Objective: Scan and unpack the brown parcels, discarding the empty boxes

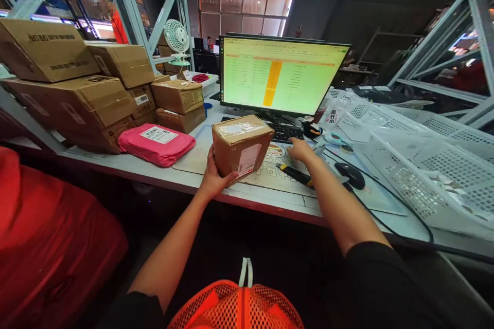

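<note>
A long white workbench [127, 164] runs across the view, and everything below is placed by the computer monitor [281, 76] standing at its back, its screen lit green with an orange column. Left of the monitor a stack of brown cardboard cartons [77, 87] is piled against a grey steel rack post. Right of the monitor lie white perforated plastic trays [424, 159], tipped over one another. In front of the cartons, well left of the monitor, a pink mailer bag [156, 144] with a white label lies flat. Behind and left of the monitor stands a small white desk fan [176, 38].

Straight in front of the monitor, a small taped cardboard box [242, 145] with a white and red label on its near face is held tilted just above a printed desk mat [270, 167]. The left hand [214, 177] grips the box from below at its near left corner, thumb curled along the bottom edge and fingers hidden behind it. The right hand [301, 150] is stretched out in front of the monitor's foot, fingers loosely spread and holding nothing, just short of the black keyboard [285, 132]. Below that hand a yellow and black utility knife [295, 175] lies on the mat, and to its right a black mouse [350, 175] sits with its cable trailing off.
</note>
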The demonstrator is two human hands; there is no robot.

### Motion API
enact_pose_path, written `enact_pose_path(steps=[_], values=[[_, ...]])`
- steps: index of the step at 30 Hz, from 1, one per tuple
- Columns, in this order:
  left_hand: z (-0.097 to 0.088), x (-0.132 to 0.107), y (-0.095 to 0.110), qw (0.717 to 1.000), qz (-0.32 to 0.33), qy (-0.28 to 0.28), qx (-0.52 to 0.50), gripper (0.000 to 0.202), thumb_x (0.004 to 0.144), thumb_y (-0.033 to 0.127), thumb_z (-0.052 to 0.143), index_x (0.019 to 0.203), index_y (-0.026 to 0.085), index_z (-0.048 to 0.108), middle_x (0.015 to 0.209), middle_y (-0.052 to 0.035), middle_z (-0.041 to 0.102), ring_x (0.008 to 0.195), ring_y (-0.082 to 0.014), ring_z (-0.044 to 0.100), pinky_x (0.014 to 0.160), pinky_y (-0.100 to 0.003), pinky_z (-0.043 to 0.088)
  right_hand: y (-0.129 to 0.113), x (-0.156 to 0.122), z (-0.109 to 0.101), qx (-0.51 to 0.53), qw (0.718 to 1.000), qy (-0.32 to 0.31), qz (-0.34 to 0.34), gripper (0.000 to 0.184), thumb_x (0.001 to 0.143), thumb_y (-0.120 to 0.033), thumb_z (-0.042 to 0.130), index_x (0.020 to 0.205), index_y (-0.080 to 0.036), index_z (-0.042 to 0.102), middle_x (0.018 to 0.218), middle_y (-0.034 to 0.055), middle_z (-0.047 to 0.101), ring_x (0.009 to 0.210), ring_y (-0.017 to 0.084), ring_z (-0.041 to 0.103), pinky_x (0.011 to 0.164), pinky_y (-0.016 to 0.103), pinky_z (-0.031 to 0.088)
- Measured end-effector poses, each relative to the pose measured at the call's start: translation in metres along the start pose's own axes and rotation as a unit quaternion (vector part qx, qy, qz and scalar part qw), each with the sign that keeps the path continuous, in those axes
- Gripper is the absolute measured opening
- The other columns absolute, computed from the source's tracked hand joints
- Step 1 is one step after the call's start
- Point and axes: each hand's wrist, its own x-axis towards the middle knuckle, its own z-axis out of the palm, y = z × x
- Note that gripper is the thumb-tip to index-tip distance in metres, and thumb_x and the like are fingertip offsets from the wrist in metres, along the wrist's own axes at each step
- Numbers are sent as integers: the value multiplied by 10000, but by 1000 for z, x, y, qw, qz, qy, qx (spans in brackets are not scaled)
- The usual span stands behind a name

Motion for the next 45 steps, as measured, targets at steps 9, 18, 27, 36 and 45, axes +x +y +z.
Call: enact_pose_path(steps=[9, 18, 27, 36, 45], values=[[3, -3, 4, 1000, -3, 5, 9, 1287, 739, 640, 869, 1687, 274, 80, 1702, -207, 323, 1567, -370, 375, 1291, -586, 316, -26, 42, 20, 1, 998, -50, 32, 490, 985, -170, 521, 1449, -46, 620, 1425, 292, 634, 1330, 395, 629, 1079, 493, 513], [0, -2, 5, 1000, 0, -3, -10, 1291, 734, 641, 882, 1688, 281, 90, 1716, -192, 306, 1581, -374, 351, 1300, -574, 310, -30, 37, 0, 11, 999, -14, -32, 603, 1016, -291, 495, 1597, -127, 493, 1440, 227, 650, 1292, 337, 641, 1072, 440, 501], [4, -2, 5, 1000, 3, 3, -16, 1248, 747, 601, 887, 1684, 300, 119, 1737, -172, 274, 1588, -363, 332, 1300, -573, 308, 157, -40, -5, 25, 970, 240, -27, 525, 927, -407, 485, 1303, -109, 698, 1253, 216, 708, 1199, 373, 640, 1092, 514, 487], [4, -2, 8, 1000, -2, 10, -30, 1265, 713, 598, 899, 1678, 286, 143, 1721, -185, 299, 1578, -378, 348, 1296, -593, 303, 225, -45, 38, 153, 959, 236, 14, 531, 803, -555, 548, 1164, -199, 705, 1287, 175, 693, 1309, 371, 598, 1205, 512, 417], [3, -1, 7, 1000, 1, 11, -28, 1242, 733, 565, 887, 1679, 270, 138, 1690, -194, 354, 1554, -376, 389, 1289, -597, 312, 218, -52, 33, 203, 943, 249, 88, 711, 767, -532, 591, 1317, -92, 692, 1394, 237, 664, 1351, 414, 587, 1200, 548, 414]])
